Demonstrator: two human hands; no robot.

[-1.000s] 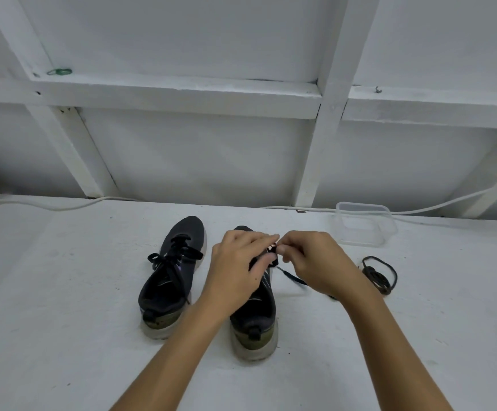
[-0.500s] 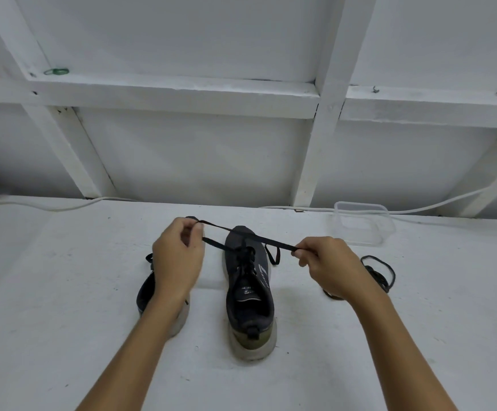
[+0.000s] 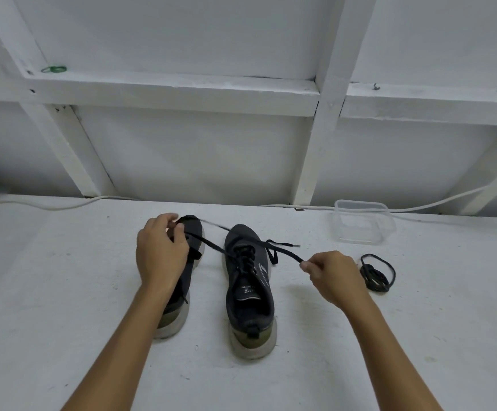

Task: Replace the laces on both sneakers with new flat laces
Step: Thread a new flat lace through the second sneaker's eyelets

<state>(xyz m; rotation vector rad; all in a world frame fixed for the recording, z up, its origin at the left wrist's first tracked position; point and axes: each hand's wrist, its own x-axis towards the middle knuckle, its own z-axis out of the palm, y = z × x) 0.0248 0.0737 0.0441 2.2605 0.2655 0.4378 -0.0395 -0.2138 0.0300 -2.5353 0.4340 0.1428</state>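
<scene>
Two dark sneakers stand side by side on the white table, toes pointing away from me. The right sneaker (image 3: 248, 295) has a black lace (image 3: 211, 246) threaded through its eyelets. My left hand (image 3: 161, 252) pinches one end of that lace above the left sneaker (image 3: 186, 280), most of which my hand and forearm hide. My right hand (image 3: 328, 274) pinches the other end to the right of the right sneaker. The two lace ends stretch out sideways from the eyelets.
A coiled black lace (image 3: 376, 272) lies on the table beyond my right hand. A clear plastic container (image 3: 362, 222) stands at the back right. A white cable (image 3: 48, 204) runs along the wall edge. White wooden framing rises behind the table (image 3: 63, 292).
My hands were together over the right sneaker a second ago; they have since drawn apart, pulling the lace ends out to the left and right. Since the half-second frame both hands have lowered slightly.
</scene>
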